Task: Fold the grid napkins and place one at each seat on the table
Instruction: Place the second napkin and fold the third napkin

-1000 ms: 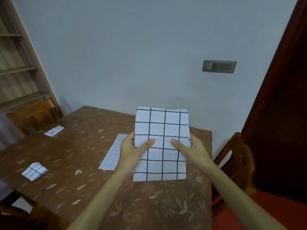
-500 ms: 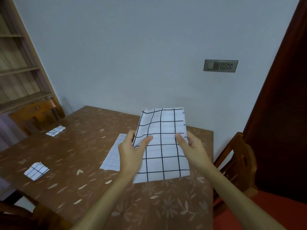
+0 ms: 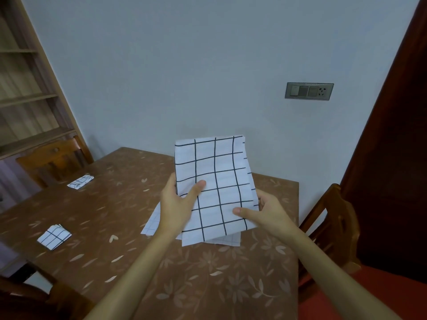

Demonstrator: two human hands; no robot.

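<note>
Above the table (image 3: 208, 285), left hand (image 3: 175, 204) and right hand (image 3: 265, 213) each pinch the held napkin (image 3: 217, 188), thumbs in front, fingers hidden behind. Another napkin (image 3: 151, 224) lies beneath, mostly covered.

We see a grey-blue wall (image 3: 184, 65) behind the table, and on it, toward the right, a switch plate (image 3: 309, 91) with a socket. A wooden shelf (image 3: 25, 95) stands against the left, with a chair (image 3: 52, 161) at the table's far-left edge below it. Another chair (image 3: 335, 218) sits at the right edge, before a dark door (image 3: 397, 135).
</note>
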